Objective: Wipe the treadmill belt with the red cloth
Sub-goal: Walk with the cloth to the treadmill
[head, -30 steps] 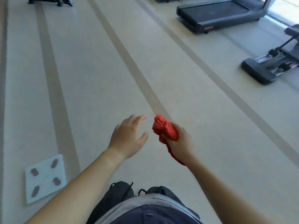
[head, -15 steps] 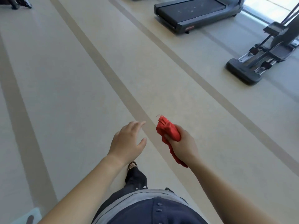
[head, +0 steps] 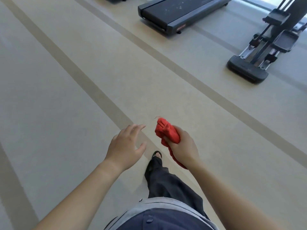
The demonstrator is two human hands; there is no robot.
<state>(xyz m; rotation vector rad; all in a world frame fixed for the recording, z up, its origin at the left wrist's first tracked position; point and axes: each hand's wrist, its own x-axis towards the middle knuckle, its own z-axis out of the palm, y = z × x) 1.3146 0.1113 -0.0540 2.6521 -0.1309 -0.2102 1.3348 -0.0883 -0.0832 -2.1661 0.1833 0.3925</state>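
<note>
A bunched red cloth [head: 166, 132] sticks out of my right hand [head: 183, 147], which is closed around it in front of my waist; a tail of cloth hangs below the wrist. My left hand [head: 127, 146] floats just left of it, empty, fingers spread. The treadmill [head: 171, 22] stands far ahead at the top centre, its dark belt [head: 172, 9] speckled with pale spots. Both hands are well short of it.
An elliptical trainer [head: 249, 70] with rails and pedals stands at the upper right. The beige floor [head: 66, 105] has darker diagonal stripes. My leg in dark trousers and a sandalled foot [head: 157, 157] step forward below the hands.
The treadmill and elliptical have come closer and lower in view. The white floor scale at the lower left has dropped out of sight. One foot has stepped forward; the hands keep their pose.
</note>
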